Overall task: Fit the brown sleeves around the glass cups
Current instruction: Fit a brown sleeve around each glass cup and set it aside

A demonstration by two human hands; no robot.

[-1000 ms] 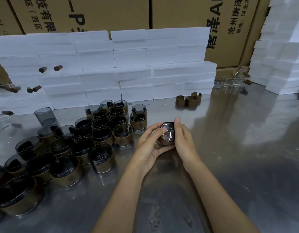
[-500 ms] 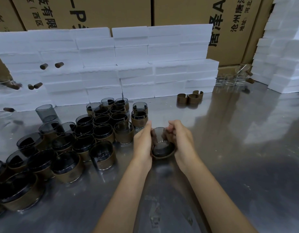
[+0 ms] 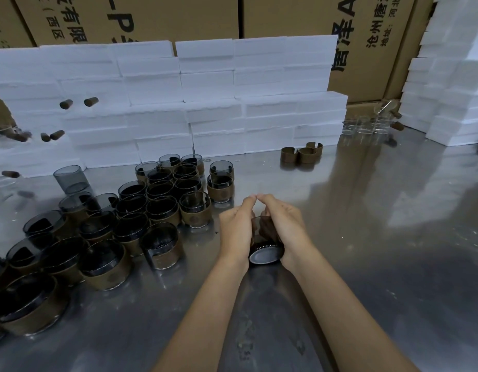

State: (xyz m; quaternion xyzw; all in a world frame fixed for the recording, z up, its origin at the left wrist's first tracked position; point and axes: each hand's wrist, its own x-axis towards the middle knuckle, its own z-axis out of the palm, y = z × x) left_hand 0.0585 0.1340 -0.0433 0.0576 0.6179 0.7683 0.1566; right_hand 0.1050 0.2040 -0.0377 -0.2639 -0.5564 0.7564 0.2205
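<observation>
The glass cup (image 3: 264, 244) now lies tipped toward me between both hands; half a second ago it stood mouth-up. I judge the brown sleeve (image 3: 262, 247) is seated and being checked. Its long axis runs 12 to 6 o'clock, base facing 6. My left hand (image 3: 236, 229) and right hand (image 3: 282, 224) grip it, fingers curled, tips meeting above. The sleeved cups (image 3: 162, 208) stand at 9 o'clock on the counter (image 3: 366, 237); spare sleeves (image 3: 302, 154) at 1 o'clock.

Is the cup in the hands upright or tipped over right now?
Tipped. The cup lies between the left hand and right hand with one round end facing the camera; which end, cannot tell.
</observation>
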